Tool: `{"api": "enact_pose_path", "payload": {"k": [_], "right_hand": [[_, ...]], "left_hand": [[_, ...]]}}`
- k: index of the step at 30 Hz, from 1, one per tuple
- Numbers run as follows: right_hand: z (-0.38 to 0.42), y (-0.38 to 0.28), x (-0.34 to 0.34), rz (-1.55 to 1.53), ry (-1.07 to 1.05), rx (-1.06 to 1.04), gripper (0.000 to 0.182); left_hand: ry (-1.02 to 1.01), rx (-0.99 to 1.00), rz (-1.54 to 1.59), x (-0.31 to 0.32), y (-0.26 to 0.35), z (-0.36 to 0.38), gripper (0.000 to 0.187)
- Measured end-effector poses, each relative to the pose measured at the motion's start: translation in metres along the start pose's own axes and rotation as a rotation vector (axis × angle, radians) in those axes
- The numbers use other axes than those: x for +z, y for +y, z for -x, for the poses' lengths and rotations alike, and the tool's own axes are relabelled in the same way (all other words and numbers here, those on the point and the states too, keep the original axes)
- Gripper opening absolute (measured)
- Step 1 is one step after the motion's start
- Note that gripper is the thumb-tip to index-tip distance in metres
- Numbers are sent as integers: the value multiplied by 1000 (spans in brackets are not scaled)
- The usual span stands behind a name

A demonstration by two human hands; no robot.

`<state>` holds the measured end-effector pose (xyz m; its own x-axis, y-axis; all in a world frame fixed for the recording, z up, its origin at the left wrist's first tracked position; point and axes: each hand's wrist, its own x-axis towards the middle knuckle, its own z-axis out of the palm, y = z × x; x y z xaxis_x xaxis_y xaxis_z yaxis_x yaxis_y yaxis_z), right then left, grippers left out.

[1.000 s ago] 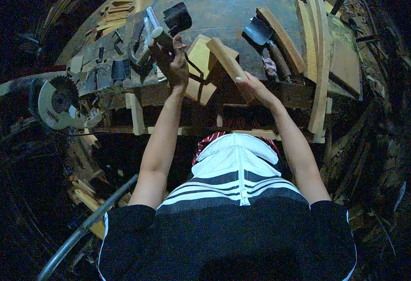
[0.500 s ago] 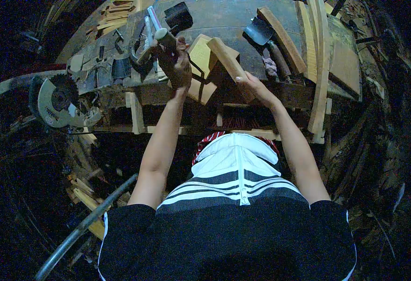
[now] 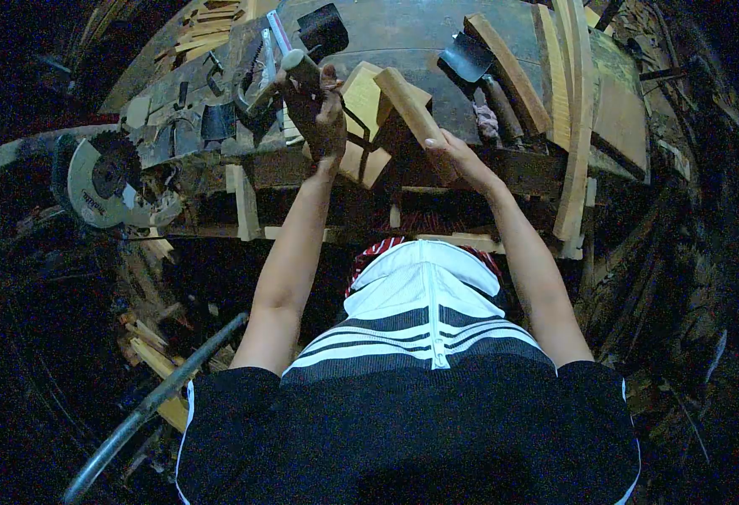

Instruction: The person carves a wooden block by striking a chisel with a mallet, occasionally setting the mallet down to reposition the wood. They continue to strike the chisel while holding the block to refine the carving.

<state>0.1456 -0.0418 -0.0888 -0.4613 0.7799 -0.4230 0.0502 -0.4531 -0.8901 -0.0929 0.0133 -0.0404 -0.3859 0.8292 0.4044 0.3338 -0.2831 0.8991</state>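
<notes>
A tool with a rounded pale end is held in my left hand, whose fingers are wrapped round it; its exact kind is unclear. My right hand grips the lower end of a wooden block, which slants up to the left. Behind that block lies a yellowish wood piece on the workbench, with a smaller wood piece at the bench's front edge. A thin dark bar runs between my left hand and the wood.
The workbench also carries a dark blade, a curved wooden piece and long boards on the right. A circular saw stands at the left. Below it, a metal pipe slants across the floor.
The tool and my left hand have shifted very slightly. My right hand and the wooden block are nearly unmoved.
</notes>
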Motion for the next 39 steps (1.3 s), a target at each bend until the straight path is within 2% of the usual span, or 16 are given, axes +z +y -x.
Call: {"api": "enact_pose_path", "payload": {"k": [3,6,9,12,15,18,21,22,24,26,28,30,31,36,38,39], "right_hand": [[0,0,0,23,9,6,64],[2,-4,1,46,-2,9,66],[1,-3,1,40,11,-13,66],[4,-5,2,38,8,-23,67],[1,-1,1,22,-13,-7,67],[0,0,1,13,-10,-14,66],[-2,5,0,-11,-8,-11,66],[-4,8,0,-30,-15,-1,66],[-2,5,-1,-26,-11,19,66],[0,4,0,-19,-6,38,66],[-1,5,0,-11,11,58,66],[-1,6,0,2,10,30,66],[-2,6,0,16,9,2,66],[-5,-9,2,217,92,-94,57],[-6,-28,2,360,130,-160,53],[-6,-51,11,313,199,-248,49]], "left_hand": [[4,-63,152,4,3,3,32],[84,60,425,12,-5,2,32],[184,47,420,9,2,8,32],[100,-113,46,-3,6,7,31],[82,-102,374,-4,15,4,30],[32,-180,381,-8,18,-1,25],[183,-163,442,-2,34,-4,23],[220,-408,144,-1,51,-9,24],[254,-648,-164,-1,52,-11,27],[153,-463,-319,-3,13,-7,31],[193,-239,-287,7,7,-1,31],[141,-246,132,12,22,4,27],[9,-41,-21,3,-1,8,22],[31,-2,-114,9,25,5,14],[65,246,-283,13,21,4,7],[62,243,-278,15,21,5,7]]}}
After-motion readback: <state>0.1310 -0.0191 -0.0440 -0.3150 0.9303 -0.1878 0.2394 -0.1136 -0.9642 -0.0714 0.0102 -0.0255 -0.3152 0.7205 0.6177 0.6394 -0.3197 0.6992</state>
